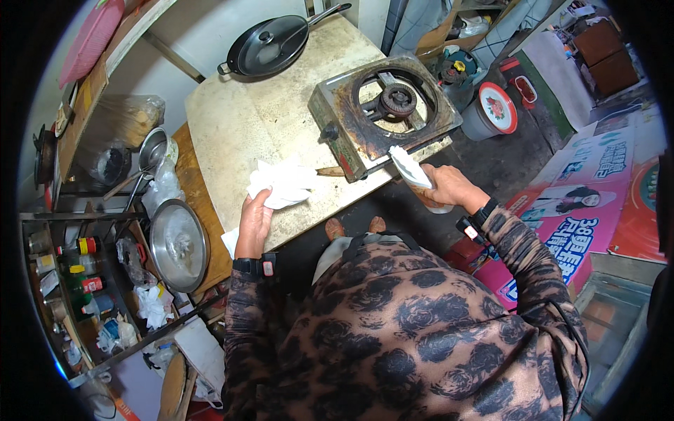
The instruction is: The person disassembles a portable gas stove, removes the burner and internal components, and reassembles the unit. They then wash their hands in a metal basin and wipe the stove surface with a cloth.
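Observation:
My left hand [256, 221] is closed with thumb and fingers on a crumpled white paper tissue [277, 184], just over the table's front part. To the right, past the stove's near corner, my right hand [453, 188] grips a slim white packet-like thing [409, 167] with crumpled white stuff at its upper end. What exactly it is, I cannot make out. Between the hands lies a narrow brown wooden piece [330, 171], touching or close to the stove's side. The single-burner gas stove [379, 105], stained and rusty, stands on the table's right side.
A lidded black pan [267, 49] sits at the back of the pale, stained table [246, 112]. At the left are a steel basin [179, 245], a saucepan [156, 149] and shelves of bottles. A gas cylinder [460, 67], bucket [481, 123] and pink printed box [554, 259] stand at the right.

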`<state>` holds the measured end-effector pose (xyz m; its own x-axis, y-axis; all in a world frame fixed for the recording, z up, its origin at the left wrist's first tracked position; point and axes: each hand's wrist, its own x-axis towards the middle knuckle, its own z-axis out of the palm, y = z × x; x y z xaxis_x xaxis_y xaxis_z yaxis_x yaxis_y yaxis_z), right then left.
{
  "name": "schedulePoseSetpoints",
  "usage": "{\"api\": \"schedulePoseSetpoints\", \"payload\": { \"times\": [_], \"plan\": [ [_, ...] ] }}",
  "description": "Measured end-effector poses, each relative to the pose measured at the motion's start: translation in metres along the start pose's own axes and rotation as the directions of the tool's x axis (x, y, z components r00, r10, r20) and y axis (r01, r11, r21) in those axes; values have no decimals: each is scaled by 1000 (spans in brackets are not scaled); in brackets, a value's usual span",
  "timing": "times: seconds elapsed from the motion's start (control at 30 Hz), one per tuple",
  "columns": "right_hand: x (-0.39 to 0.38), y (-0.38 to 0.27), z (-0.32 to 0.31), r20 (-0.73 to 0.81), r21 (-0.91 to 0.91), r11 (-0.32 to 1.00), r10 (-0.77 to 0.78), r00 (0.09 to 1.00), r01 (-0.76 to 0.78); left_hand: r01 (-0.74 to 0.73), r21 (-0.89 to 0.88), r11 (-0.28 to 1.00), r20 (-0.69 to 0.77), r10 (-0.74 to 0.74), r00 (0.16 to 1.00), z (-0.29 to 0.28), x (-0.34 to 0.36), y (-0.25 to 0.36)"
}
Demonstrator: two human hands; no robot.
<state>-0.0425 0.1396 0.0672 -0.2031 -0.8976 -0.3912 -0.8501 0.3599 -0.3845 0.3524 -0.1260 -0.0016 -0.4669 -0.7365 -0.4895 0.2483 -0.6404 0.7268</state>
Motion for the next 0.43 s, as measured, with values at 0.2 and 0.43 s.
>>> {"api": "schedulePoseSetpoints", "payload": {
  "times": [0.2, 0.43],
  "plan": [
    [2, -9, -6, 35, -54, 998, 25, 999, -23, 21, -12, 1000, 33, -20, 999, -10, 1, 10],
    [3, -14, -10, 76, -76, 995, 69, 995, -63, 28, -52, 998, 96, -23, 995, -22, 12, 5]
  ]
}}
